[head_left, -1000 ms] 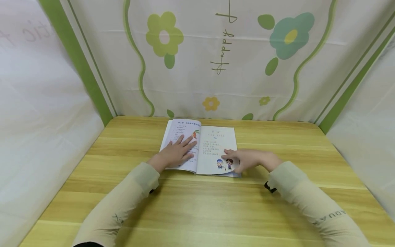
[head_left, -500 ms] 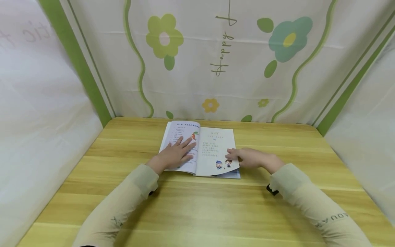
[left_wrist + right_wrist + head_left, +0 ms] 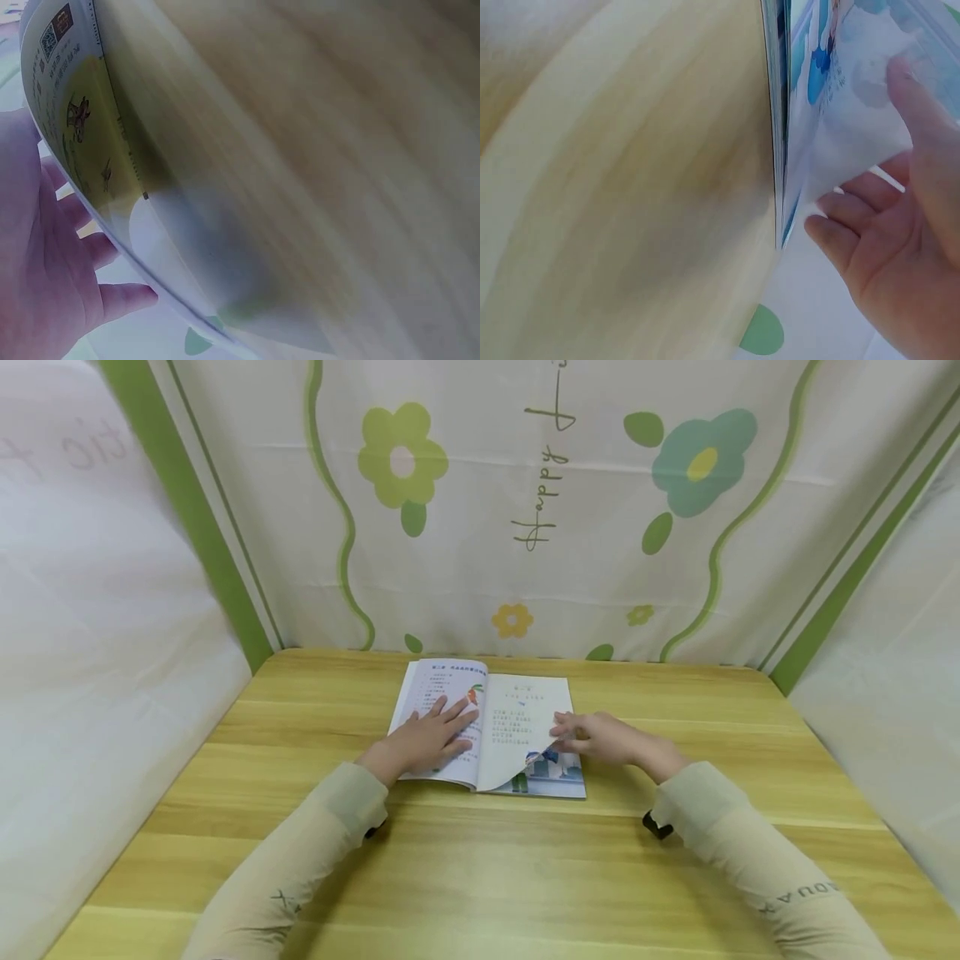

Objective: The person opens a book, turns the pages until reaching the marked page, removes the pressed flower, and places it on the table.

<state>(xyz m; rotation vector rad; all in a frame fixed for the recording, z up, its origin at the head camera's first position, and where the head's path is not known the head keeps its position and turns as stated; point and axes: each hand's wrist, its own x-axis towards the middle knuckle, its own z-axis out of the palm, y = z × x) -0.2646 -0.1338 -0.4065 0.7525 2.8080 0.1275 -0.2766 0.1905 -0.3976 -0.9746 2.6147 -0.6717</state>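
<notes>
An open book (image 3: 444, 680) with printed text and small pictures lies on the table, its left pages bulging up near the spine. My left hand (image 3: 426, 742) rests on the left page, fingers spread. In the left wrist view, its fingers (image 3: 124, 298) show beyond the curved pages. At the right side, my right hand (image 3: 609, 742) pinches the lower outer corner of a page (image 3: 510, 735) between thumb and fingers. This page is lifted and curls upward, baring a blue illustrated page (image 3: 551, 783) below. The right thumb (image 3: 915, 97) lies against its underside in the right wrist view.
A wood-grain table (image 3: 480, 868) carries the book near its far edge. Behind it hangs a white curtain (image 3: 465, 543) printed with flowers and lettering. White fabric walls also stand at left and right.
The right hand has taken the right page's lower corner and raised it, so the colourful page beneath shows much more. The left hand stays in place on the left page.
</notes>
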